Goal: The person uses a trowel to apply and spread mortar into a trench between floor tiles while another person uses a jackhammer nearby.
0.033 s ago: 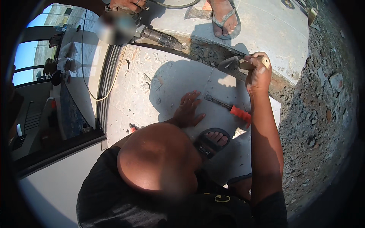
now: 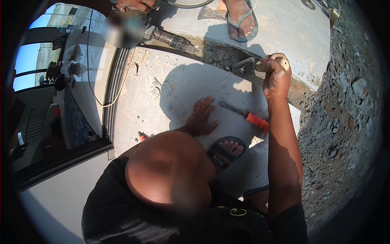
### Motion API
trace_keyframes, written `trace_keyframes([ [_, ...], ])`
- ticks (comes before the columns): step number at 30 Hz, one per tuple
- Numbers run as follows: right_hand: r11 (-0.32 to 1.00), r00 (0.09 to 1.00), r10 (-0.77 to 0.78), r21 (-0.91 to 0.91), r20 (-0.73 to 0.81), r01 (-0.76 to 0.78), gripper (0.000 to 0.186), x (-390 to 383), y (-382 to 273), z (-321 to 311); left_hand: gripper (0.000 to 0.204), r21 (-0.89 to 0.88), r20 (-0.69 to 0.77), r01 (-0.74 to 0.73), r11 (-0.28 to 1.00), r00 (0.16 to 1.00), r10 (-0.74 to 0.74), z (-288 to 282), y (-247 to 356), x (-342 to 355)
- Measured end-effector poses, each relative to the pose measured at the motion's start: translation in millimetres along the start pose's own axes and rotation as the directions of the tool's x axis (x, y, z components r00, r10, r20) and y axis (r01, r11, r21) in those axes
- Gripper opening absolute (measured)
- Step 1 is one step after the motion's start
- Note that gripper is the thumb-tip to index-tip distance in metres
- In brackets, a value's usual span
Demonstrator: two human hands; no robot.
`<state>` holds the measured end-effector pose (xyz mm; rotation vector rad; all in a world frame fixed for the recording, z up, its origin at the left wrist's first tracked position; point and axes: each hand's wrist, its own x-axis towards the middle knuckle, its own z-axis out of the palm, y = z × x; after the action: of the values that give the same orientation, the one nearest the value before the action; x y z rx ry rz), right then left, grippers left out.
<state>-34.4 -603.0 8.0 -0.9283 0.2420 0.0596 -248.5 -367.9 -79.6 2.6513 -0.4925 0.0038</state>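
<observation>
My right hand (image 2: 277, 75) is closed around the wooden handle of a trowel (image 2: 243, 65). The trowel's grey metal blade points left into a rubble-filled trench (image 2: 221, 55) between two tiled slabs. My left hand (image 2: 202, 117) lies flat on the near tile (image 2: 183, 87), fingers spread, holding nothing. On that tile, between my two arms, rests a chisel (image 2: 256, 120) with a dark metal shaft and a red grip. It touches neither hand.
Across the trench a co-worker's hand (image 2: 136, 5) is on a power drill (image 2: 172, 40) whose tip meets the trench. The co-worker's sandalled foot (image 2: 243, 24) stands on the far slab. A cable (image 2: 118, 97) loops by the glass door at left; gravel (image 2: 333, 138) lies right.
The trowel blade has shifted very slightly in the trench, and my right hand with it. My left hand stays in place.
</observation>
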Motion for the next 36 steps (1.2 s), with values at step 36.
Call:
trace_keyframes([
  [36,0.979,0.982,-0.136,0.172,0.132,0.112,0.012,3.0,-3.1,31.5,0.070,-0.026,0.056,-0.009,1.000,0.998,0.010,-10.0,-0.9,4.6],
])
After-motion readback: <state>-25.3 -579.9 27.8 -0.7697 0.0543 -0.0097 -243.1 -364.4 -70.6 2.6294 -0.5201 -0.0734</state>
